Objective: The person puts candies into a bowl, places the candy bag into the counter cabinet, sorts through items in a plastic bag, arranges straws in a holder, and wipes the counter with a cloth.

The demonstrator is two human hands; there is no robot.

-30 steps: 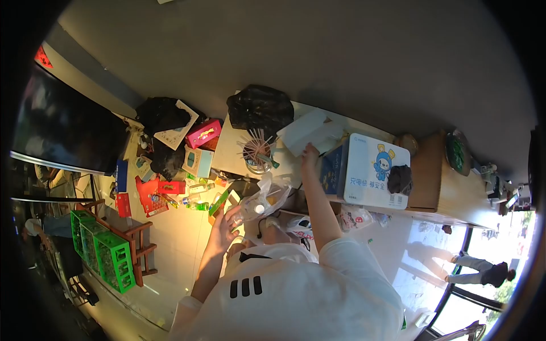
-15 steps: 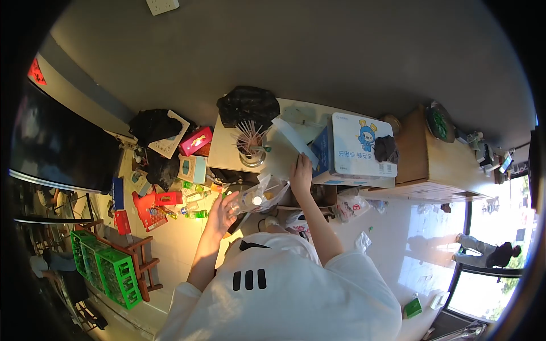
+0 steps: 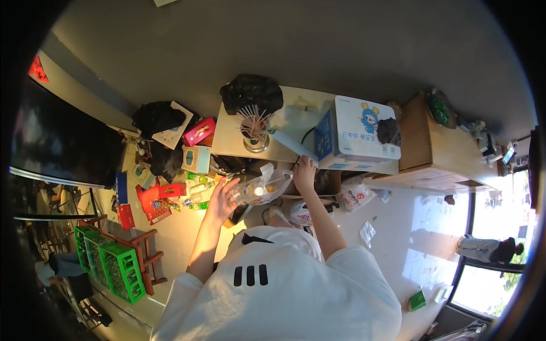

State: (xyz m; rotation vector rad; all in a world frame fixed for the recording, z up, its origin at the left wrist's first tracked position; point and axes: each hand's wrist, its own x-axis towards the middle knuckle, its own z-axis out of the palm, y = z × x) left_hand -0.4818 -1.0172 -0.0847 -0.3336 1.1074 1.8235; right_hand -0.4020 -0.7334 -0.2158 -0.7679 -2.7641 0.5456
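**Right hand back at the counter edge, bag held between both hands**

Since the earlier frames I see the right hand (image 3: 305, 173) has come back from the far side of the counter (image 3: 233, 139), where it touched the white paper, down to the near edge. It now rests there closed around the end of a long white strip (image 3: 290, 145) that runs up towards the stick holder (image 3: 254, 128); how tightly the fingers grip I cannot tell.

The left hand (image 3: 223, 199) is spread wide, fingers splayed, cupping the side of a clear plastic bag (image 3: 263, 186). The bag hangs between the two hands just below the counter's front edge, and a bottle with a white cap (image 3: 259, 191) shows through it (one bottle as far as I can make out; other contents are a blur).

Counting the rest: one black bag (image 3: 251, 92) on the counter, one blue and white box (image 3: 358, 135) just beside the right hand, two green crates (image 3: 111, 262) on the floor well to the left, and one white carrier bag (image 3: 354, 196) under the counter.

The floor litter of bottles and packets beside the left hand is too small to count. The person's legs are hidden under the white shirt (image 3: 284, 290), and the picture edges are cut off by the lens.
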